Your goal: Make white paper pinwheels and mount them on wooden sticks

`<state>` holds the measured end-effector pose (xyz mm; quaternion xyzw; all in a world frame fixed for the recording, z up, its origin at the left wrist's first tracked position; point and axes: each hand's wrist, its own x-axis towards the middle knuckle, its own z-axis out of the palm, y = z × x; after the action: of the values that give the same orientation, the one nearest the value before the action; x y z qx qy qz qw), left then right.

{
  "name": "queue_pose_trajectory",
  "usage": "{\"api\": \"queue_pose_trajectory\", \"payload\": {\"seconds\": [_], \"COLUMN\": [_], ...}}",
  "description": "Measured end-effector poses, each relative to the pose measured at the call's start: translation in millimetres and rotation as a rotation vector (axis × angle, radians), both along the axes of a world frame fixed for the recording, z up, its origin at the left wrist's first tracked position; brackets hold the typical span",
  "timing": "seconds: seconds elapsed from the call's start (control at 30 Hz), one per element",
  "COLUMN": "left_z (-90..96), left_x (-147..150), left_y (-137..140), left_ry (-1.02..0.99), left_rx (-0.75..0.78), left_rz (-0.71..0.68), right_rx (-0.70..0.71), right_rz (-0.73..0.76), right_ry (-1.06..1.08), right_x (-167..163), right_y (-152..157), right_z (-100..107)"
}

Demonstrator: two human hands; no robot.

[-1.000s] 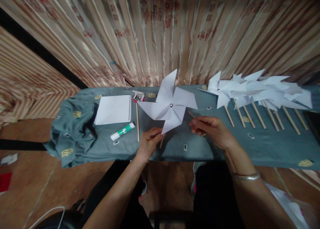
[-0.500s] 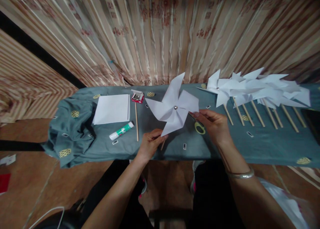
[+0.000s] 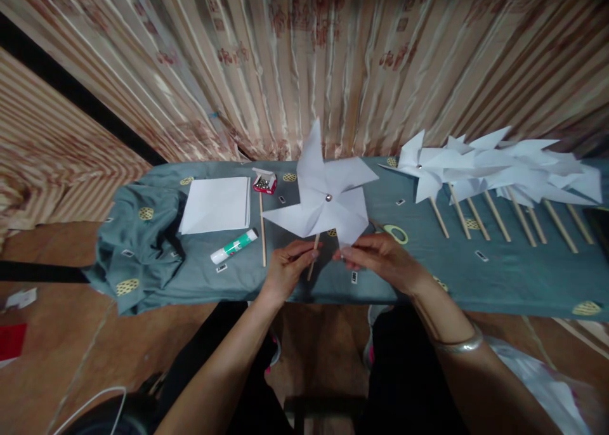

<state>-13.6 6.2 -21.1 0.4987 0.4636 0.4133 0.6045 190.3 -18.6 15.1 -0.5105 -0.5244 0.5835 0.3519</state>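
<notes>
The left hand (image 3: 288,267) pinches the thin wooden stick (image 3: 311,271) of a white paper pinwheel (image 3: 318,200), which is up in front of the person, over the middle of the blue-green cloth (image 3: 428,283). The right hand (image 3: 380,260) has its fingers bunched together at the tip of the bottom blade, but I cannot tell if they pinch it, and scissors (image 3: 386,228) with a yellow-green handle lie just behind that hand. On the left are a glue stick (image 3: 234,246), white paper (image 3: 215,205), a loose stick (image 3: 263,238) and a little open box (image 3: 264,182) of shiny pins, and more pinwheels (image 3: 499,165) lie in a row on the right.
</notes>
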Motion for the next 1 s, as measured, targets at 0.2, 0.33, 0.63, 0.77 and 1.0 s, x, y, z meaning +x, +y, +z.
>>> {"api": "queue_pose_trajectory", "payload": {"seconds": [0.2,0.33,0.63,0.77,1.0], "left_z": [-0.5,-0.9,-1.2,1.7,3.7], "left_x": [-2,-1,3,5,4], "left_y": [0,0,-3,-4,-5], "left_ry": [0.021,0.009,-0.006,0.028,0.017], "left_rx": [0.023,0.009,-0.033,-0.044,-0.022], "left_rz": [-0.041,-0.049,-0.09,-0.121,-0.125], "right_rx": [-0.072,0.111,0.456,0.502,0.396], "right_rz": [0.305,-0.073,-0.771,-0.709,-0.683], "right_ry": [0.053,0.227,-0.036,-0.181,-0.128], "right_x": [7,27,41,40,37], "right_y": [-9,-12,6,8,8], "right_z": [21,28,3,-3,-9]}}
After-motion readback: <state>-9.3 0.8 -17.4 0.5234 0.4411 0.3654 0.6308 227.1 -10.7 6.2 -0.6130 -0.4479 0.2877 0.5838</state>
